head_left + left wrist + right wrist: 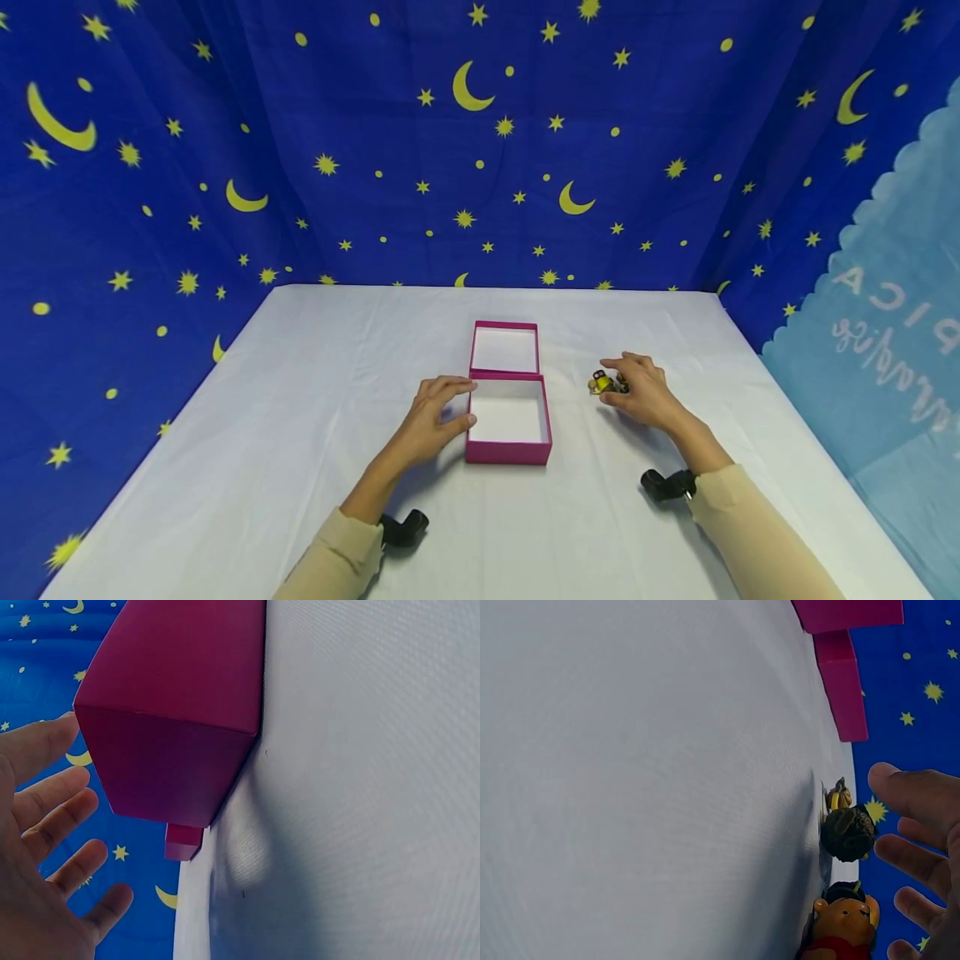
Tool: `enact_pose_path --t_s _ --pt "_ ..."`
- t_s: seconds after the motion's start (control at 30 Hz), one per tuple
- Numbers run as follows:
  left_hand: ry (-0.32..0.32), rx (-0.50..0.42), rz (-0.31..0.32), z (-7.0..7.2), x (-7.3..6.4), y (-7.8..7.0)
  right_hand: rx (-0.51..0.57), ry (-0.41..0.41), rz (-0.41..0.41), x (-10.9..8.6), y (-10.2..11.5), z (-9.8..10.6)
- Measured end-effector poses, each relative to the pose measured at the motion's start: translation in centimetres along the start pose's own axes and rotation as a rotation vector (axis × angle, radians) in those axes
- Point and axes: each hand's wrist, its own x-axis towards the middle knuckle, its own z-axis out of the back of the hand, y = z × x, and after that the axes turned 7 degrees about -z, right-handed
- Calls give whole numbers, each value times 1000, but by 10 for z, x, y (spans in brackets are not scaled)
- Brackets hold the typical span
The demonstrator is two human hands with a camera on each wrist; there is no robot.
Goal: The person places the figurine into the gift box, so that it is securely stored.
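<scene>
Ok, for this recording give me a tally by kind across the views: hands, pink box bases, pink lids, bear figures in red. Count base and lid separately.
Hands: 2 (left hand, right hand)
Pink box base: 1
Pink lid: 1
Bear figure in red: 1
Total: 5

A bare lane of counter (570, 437) separates the pink box (509, 452) from the figurines (602, 383) near its 3 o'clock. The lid (506, 350) bars low passage at 12, left fingers (452, 384) at 9; 6 o'clock and the box's top lie clear.
</scene>
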Motion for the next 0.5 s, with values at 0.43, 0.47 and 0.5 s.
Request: enact_pose_path --t_s 0.43,0.47,0.5 --pt "14 -50 6 0 -1 1 1 110 -13 7 -6 4" --pt "13 -50 1 0 -1 1 0 116 -15 8 -7 3" --pt "13 -50 -4 0 -1 2 1 123 -19 9 -8 3"
